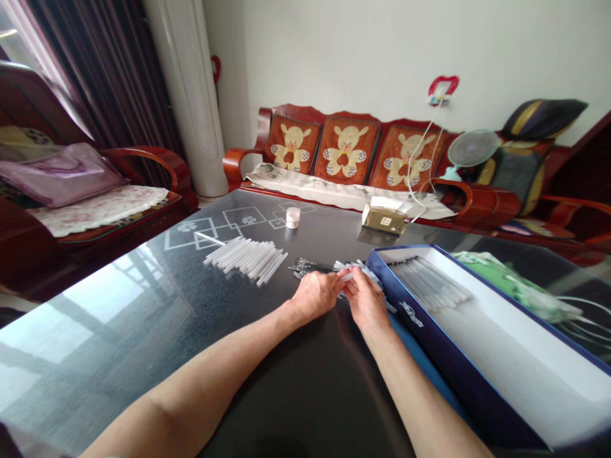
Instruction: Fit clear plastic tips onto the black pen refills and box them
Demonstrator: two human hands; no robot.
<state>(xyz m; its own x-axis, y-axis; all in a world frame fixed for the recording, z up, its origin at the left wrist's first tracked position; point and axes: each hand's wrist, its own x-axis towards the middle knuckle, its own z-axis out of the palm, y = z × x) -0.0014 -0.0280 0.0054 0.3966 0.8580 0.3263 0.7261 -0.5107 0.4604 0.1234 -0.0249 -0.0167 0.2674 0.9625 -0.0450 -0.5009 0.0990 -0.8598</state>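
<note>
My left hand (317, 291) and my right hand (366, 299) meet at the middle of the dark table. Both have their fingers closed in a pinch on a short whitish pen part (347, 277), most of which the fingers cover. Just behind them lies a heap of slim black-and-clear pen pieces (312, 266). Small white pieces (356, 264) lie behind my right hand, partly hidden by it. Left of my hands, a loose pile of white pen barrels (245, 257) is spread side by side. To the right, clear pens with dark ends (427, 280) lie in a row inside a blue box.
The open blue box (413, 315) with a white inside stands close by my right forearm. A small round white container (293, 218) and a tissue box (384, 216) stand farther back. A green-and-white plastic bag (515, 283) and white cables lie beyond the blue box.
</note>
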